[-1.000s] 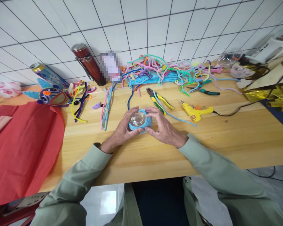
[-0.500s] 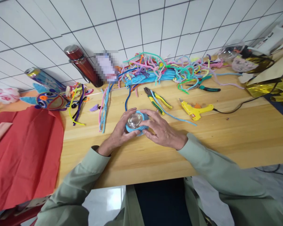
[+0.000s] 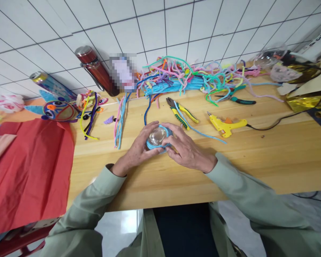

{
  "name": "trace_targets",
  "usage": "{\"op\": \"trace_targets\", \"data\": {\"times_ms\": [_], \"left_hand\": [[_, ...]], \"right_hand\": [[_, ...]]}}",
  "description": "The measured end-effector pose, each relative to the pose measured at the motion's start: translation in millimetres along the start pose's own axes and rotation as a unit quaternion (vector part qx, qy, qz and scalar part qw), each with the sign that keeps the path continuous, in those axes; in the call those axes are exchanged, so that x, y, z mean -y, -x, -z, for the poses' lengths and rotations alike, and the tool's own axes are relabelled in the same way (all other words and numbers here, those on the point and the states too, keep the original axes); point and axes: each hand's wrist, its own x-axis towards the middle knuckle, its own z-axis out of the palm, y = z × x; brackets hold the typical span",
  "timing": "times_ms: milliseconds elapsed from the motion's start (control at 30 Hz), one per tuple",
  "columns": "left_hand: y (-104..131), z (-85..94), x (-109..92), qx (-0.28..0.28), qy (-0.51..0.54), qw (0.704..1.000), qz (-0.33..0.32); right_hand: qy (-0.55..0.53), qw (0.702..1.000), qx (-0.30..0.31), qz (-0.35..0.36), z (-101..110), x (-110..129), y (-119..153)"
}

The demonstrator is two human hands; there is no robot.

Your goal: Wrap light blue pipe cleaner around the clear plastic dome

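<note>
Between my hands is a clear round piece (image 3: 157,136), like a ball or dome, ringed by coils of light blue pipe cleaner (image 3: 153,145). My left hand (image 3: 139,147) wraps its left side, thumb along the near edge and fingers round the far edge. Curled against the right side is my right hand (image 3: 187,149), its fingertips on the blue coils. Both hands grip the coiled ring low over the wooden table (image 3: 203,184). A dark blue pipe cleaner (image 3: 146,113) lies just beyond my left fingers. The underside of the round piece is hidden.
Pliers (image 3: 186,115) and a yellow glue gun (image 3: 226,125) with a black cord lie to the right. Behind them are piled pipe cleaners (image 3: 176,84) and green-handled pliers (image 3: 243,100). A red flask (image 3: 98,73), a can (image 3: 52,87) and red cloth (image 3: 32,171) occupy the left.
The whole view has shifted slightly, so most things on the table appear a little farther right. Both hands keep their hold on the blue-coiled piece, with only slight finger movement.
</note>
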Motion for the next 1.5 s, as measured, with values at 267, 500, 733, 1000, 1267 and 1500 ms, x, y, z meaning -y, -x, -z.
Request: {"op": "trace_targets", "data": {"times_ms": [267, 500, 733, 1000, 1267, 1500], "left_hand": [[-1, 0.8, -2, 0.006, -0.009, 1.000, -0.003], [2, -0.8, -2, 0.003, -0.010, 1.000, 0.003], [7, 1.2, 3, -0.033, -0.020, 0.999, 0.012], [9, 2.5, 7, -0.017, -0.031, 0.999, -0.036], [9, -2.3, 7, -0.030, -0.031, 0.998, -0.045], [10, -3.9, 8, -0.042, -0.023, 0.998, -0.046]], "right_hand": [[0.001, 1.000, -0.003, -0.005, 0, 0, 0], [0.002, 1.000, -0.009, -0.003, -4, 1, 0], [0.036, 0.999, -0.016, -0.030, 36, -12, 6], [0.303, 0.946, 0.035, -0.110, 149, -102, 104], [0.315, 0.929, 0.136, -0.139, 146, -118, 116], [0.297, 0.934, 0.145, -0.136, 146, -142, 104]]}}
